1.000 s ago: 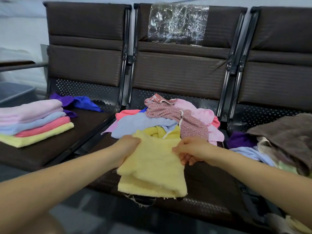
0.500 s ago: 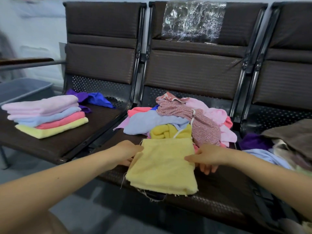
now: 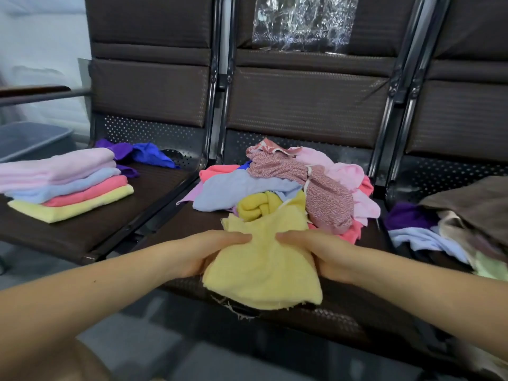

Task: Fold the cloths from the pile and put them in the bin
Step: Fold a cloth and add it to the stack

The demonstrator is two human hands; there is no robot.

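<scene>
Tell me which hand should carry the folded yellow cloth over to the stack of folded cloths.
Left, probably. The stack of folded cloths lies on the left seat, on the side of the left hand, which already grips the yellow cloth. The right hand would have to cross over.

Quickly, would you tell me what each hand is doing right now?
Left hand: gripping the left side of the yellow cloth.
Right hand: gripping its right side.
</scene>
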